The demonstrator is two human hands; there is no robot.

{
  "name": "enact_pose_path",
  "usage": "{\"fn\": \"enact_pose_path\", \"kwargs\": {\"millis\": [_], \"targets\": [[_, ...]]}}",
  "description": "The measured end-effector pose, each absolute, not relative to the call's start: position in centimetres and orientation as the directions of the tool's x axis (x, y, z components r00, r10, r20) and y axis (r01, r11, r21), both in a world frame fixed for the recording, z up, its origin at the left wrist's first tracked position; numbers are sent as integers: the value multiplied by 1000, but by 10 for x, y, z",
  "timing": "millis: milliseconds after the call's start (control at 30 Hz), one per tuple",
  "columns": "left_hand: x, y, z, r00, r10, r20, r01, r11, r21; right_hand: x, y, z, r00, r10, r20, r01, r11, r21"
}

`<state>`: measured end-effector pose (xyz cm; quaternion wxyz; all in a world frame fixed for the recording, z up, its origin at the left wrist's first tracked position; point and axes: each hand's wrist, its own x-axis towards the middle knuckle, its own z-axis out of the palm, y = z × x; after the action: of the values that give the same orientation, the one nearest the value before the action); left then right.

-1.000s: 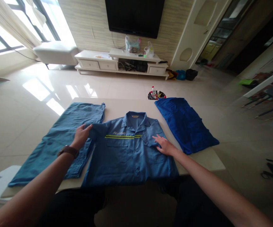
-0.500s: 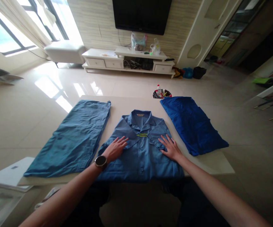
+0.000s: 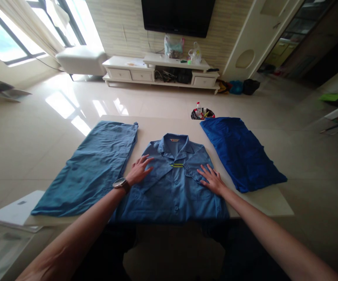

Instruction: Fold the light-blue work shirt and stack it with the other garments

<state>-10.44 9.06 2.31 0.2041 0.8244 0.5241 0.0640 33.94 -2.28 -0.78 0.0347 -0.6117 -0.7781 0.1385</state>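
Pressing: both hands flat, fingers spread, on the shirt (image 3: 171, 183).
Left hand (image 3: 138, 171): open, left of collar.
Right hand (image 3: 211, 179): open, right chest.
Trousers (image 3: 95, 168): left of shirt.

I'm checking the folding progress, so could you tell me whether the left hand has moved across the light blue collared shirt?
Yes: the left hand moved from the shirt's left edge inward toward the collar.

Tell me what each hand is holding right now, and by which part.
Nothing is held. The left hand and right hand lie flat, fingers spread, on the folded-in sides of the blue shirt, pressing rather than gripping.
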Motion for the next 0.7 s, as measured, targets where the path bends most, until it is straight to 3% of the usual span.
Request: {"fn": "enact_pose_path", "kwargs": {"millis": [67, 167, 400, 567, 700], "targets": [[-100, 103, 17, 443, 896, -44, 848, -402, 345, 342, -14, -4, -197, 974, -110, 942, 157, -297], [-94, 115, 2, 458, 884, -92, 863, -417, 286, 339, -1, -6, -112, 993, -44, 953, 94, -289], [-95, 165, -18, 438, 899, 21, 874, -431, 222, 334, 50, -23, -129, 991, 38, 973, 134, -190], [-76, 221, 3, 384, 923, 14, 907, -380, 182, 329, 127, -6, -74, 996, 53, 980, 83, -181], [-70, 202, 33, 256, 963, 84, 936, -269, 228, 318, 134, 17, -24, 996, 82, 979, 40, -200]]}}
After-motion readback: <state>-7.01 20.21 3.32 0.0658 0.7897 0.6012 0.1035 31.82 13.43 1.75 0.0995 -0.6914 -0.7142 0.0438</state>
